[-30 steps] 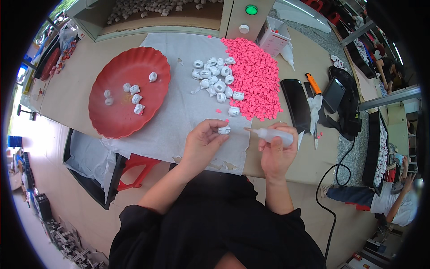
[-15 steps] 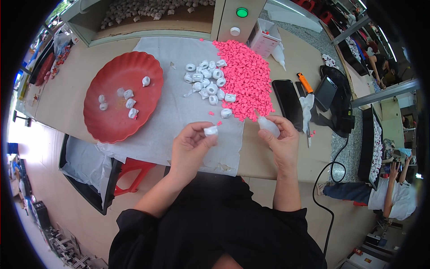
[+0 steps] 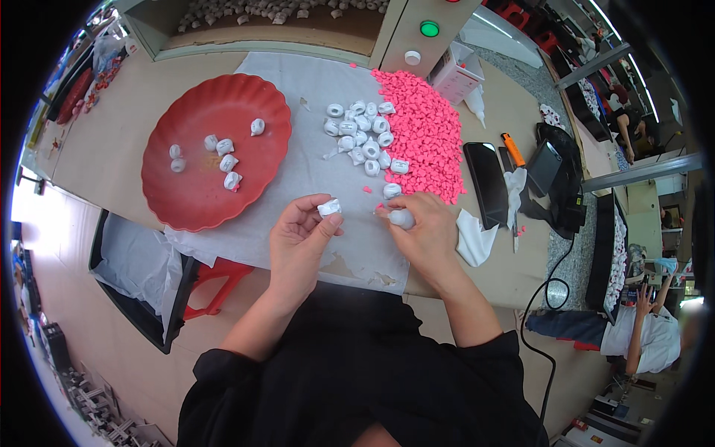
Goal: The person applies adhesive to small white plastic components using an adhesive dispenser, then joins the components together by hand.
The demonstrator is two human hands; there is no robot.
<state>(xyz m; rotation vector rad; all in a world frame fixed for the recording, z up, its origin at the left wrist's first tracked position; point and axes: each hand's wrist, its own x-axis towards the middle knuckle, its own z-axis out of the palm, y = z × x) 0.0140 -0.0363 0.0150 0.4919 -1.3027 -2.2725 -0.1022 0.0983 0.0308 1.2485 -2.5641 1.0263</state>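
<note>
Between the thumb and fingers of my left hand (image 3: 298, 235) is a small white ring-shaped piece (image 3: 329, 208). My right hand (image 3: 432, 231) is closed around a small white squeeze bottle (image 3: 402, 218), whose narrow tip points left. Right at that tip is a small pink piece (image 3: 380, 206); I cannot tell whether the fingers or the tip touch it. Just beyond the hands lies a cluster of similar white pieces (image 3: 360, 136), beside a large heap of small pink pieces (image 3: 426, 134). Several white pieces sit in a red scalloped dish (image 3: 167, 201) at the left.
White paper (image 3: 298, 153) covers the middle of the table. To the right lie a black phone (image 3: 485, 186), an orange tool (image 3: 513, 149), a crumpled white tissue (image 3: 475, 238) and a second white bottle (image 3: 477, 104). A white box (image 3: 456, 73) stands behind. A lined black crate (image 3: 138, 261) is lower left.
My right hand has moved left, closer to my left hand, and the bottle has tipped over toward the left. My left hand still holds the white piece. The tissue has come into sight.
</note>
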